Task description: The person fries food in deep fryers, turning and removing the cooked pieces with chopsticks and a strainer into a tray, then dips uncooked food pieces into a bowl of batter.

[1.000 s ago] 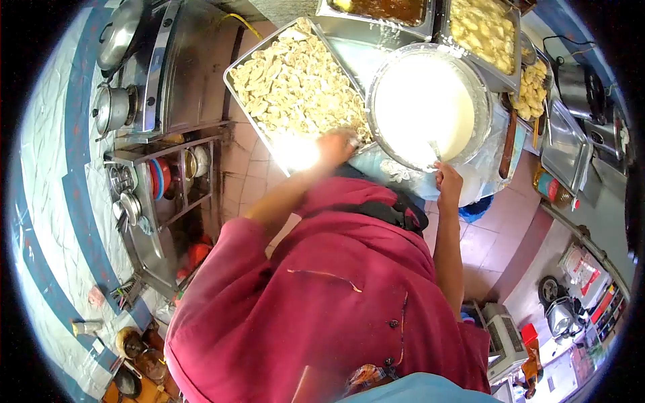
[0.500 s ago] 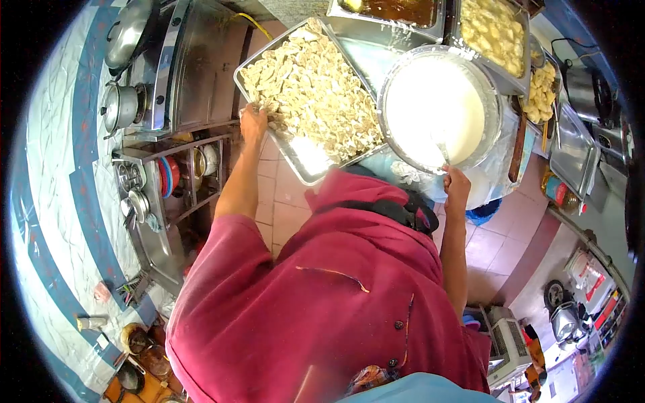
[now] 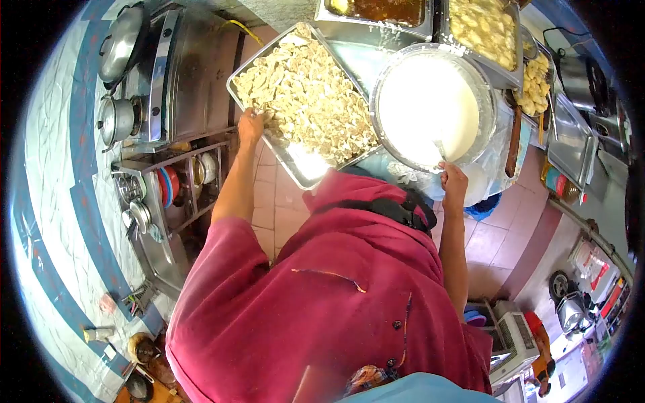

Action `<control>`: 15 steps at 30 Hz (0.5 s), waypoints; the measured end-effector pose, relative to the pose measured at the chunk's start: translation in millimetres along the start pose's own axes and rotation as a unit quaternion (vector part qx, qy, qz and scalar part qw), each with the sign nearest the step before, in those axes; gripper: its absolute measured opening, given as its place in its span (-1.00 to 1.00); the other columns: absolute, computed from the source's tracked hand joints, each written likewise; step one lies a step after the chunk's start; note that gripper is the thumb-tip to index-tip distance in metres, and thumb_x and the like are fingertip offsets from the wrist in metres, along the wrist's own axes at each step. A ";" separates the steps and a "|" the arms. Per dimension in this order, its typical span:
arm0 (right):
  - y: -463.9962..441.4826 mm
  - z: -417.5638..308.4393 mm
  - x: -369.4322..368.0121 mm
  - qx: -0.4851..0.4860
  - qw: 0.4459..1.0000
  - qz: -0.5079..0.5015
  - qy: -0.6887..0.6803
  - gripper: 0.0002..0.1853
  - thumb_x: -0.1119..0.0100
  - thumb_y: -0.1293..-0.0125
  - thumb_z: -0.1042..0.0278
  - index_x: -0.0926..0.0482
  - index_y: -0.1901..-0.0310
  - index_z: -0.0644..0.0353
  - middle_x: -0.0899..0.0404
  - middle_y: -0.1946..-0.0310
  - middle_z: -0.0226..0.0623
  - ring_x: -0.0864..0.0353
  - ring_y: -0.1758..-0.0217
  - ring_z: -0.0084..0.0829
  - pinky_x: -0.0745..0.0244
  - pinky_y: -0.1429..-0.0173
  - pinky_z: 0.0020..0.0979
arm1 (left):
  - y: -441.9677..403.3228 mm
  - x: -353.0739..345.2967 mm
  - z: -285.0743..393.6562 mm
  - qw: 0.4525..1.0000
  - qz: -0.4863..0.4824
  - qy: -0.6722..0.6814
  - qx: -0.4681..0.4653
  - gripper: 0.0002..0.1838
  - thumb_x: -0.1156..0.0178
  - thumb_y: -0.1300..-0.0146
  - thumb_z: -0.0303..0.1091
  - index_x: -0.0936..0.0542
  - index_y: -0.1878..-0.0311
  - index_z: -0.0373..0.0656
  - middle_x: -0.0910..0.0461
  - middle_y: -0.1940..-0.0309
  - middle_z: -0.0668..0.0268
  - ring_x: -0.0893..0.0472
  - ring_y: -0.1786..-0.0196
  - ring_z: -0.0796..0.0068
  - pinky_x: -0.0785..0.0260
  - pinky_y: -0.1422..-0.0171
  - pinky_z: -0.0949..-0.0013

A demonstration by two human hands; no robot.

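My left hand (image 3: 250,126) grips the left rim of a rectangular metal tray (image 3: 293,173). Pale, flour-coated slices (image 3: 306,91) cover most of the tray, and its near corner shows bare, shiny metal. My right hand (image 3: 454,181) is closed round the handle of a utensil (image 3: 440,149) at the near edge of a big round bowl (image 3: 489,127). White batter (image 3: 426,101) fills the bowl and hides the utensil's far end, so its kind is unclear. The bowl stands just right of the tray.
Behind the bowl are a tray of brown liquid (image 3: 386,9) and a tray of pale yellow pieces (image 3: 485,30). Fried pieces (image 3: 534,84) lie at the right. On the left stand a pot (image 3: 117,121) on a stove and a metal shelf (image 3: 191,218).
The whole view has shifted slightly, with tray and bowl a little further left. Both hands keep their holds on the tray rim and the utensil.
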State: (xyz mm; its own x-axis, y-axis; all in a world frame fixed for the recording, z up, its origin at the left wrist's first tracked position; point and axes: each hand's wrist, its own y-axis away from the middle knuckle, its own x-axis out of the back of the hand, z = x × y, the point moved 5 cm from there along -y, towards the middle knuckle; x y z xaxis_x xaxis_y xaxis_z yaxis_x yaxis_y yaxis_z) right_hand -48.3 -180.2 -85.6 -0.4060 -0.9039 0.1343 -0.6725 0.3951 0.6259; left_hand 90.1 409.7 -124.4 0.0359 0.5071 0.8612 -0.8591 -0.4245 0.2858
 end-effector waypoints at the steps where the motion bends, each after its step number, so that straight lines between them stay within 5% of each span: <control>1: 0.3 -0.8 -1.8 -0.001 1.000 0.001 -0.009 -0.79 -0.15 -0.33 0.32 -0.68 0.28 0.29 -0.33 0.66 -0.56 -0.14 0.67 -0.73 0.07 0.58 -0.61 | -1.6 0.1 -2.2 0.999 0.010 0.033 0.016 -0.50 -0.22 -0.15 -0.17 -0.56 -0.10 -0.28 -0.62 0.10 -0.24 -0.60 -0.02 -0.17 -0.41 -0.10 0.06; 3: 0.5 -3.2 -4.1 -0.012 1.000 0.006 -0.005 -0.79 -0.15 -0.33 0.32 -0.68 0.27 0.30 -0.33 0.66 -0.56 -0.14 0.67 -0.73 0.07 0.58 -0.62 | -6.4 -3.0 -13.0 0.993 0.030 0.100 0.046 -0.49 -0.20 -0.15 -0.18 -0.55 -0.13 -0.27 -0.61 0.08 -0.24 -0.60 -0.04 -0.17 -0.41 -0.12 0.05; 5: 1.8 -3.3 0.1 -0.015 1.000 0.010 0.000 -0.78 -0.15 -0.32 0.31 -0.68 0.26 0.30 -0.34 0.66 -0.56 -0.15 0.67 -0.73 0.06 0.57 -0.62 | -36.3 -23.8 -46.4 0.997 0.036 0.024 0.071 -0.48 -0.15 -0.15 -0.14 -0.56 -0.11 -0.28 -0.62 0.07 -0.19 -0.61 -0.03 -0.16 -0.41 -0.15 0.02; 7: -1.0 -0.9 -0.5 -0.009 1.000 0.004 0.001 -0.78 -0.16 -0.32 0.31 -0.69 0.25 0.30 -0.35 0.65 -0.56 -0.15 0.66 -0.73 0.06 0.57 -0.62 | -36.2 -17.7 -35.1 0.998 0.003 -0.046 0.032 -0.56 -0.19 -0.19 -0.14 -0.57 0.04 -0.36 -0.64 0.49 0.13 -0.63 0.35 0.21 -0.41 0.24 0.20; 10: -3.9 2.1 1.5 -0.014 1.000 0.005 0.007 -0.78 -0.15 -0.31 0.31 -0.69 0.24 0.30 -0.36 0.65 -0.55 -0.16 0.66 -0.73 0.05 0.57 -0.62 | -30.1 -12.4 -24.3 0.994 -0.058 0.009 0.097 -0.49 -0.20 -0.10 -0.12 -0.61 -0.03 -0.31 -0.67 0.13 -0.07 -0.63 0.01 -0.08 -0.45 -0.08 0.13; 15: -3.7 6.2 1.3 0.003 1.000 0.001 0.005 -0.77 -0.12 -0.34 0.32 -0.69 0.24 0.28 -0.34 0.66 -0.57 -0.17 0.64 -0.73 0.01 0.54 -0.60 | -17.8 -0.9 -2.3 0.997 -0.030 -0.034 0.058 -0.39 -0.31 -0.04 -0.07 -0.54 -0.10 -0.30 -0.63 0.05 -0.04 -0.62 -0.01 0.05 -0.43 -0.06 0.18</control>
State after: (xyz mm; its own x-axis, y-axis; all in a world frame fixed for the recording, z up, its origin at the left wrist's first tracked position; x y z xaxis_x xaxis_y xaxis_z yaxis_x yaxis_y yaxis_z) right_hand -50.2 -181.8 -92.6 -0.4010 -0.9049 0.1427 -0.6757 0.3974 0.6209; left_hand 104.2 418.5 -131.2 0.1228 0.4832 0.8669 -0.7892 -0.4820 0.3805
